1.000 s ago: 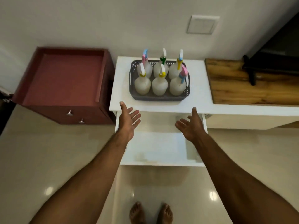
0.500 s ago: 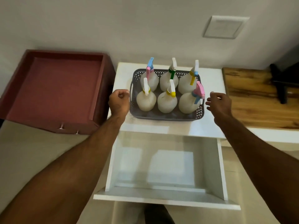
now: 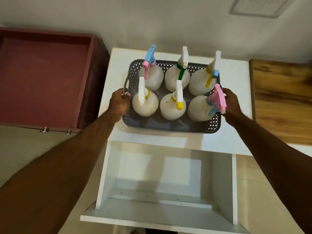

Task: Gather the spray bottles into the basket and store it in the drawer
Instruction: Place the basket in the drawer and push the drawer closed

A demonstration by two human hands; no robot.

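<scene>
A grey perforated basket (image 3: 170,126) stands on the white cabinet top (image 3: 233,76). Several white spray bottles (image 3: 172,105) with coloured triggers stand upright inside it in two rows. My left hand (image 3: 119,103) is closed around the basket's left handle. My right hand (image 3: 232,103) grips the basket's right side, partly hidden behind a pink trigger. Below the cabinet top the white drawer (image 3: 166,179) is pulled out and holds nothing.
A dark red cabinet (image 3: 43,78) with two small knobs stands to the left, close to my left forearm. A wooden board (image 3: 282,100) lies on the counter at the right. A wall rises behind the basket.
Both hands have moved inward from beside the basket and taken hold of its two sides. The view has come closer to the cabinet.
</scene>
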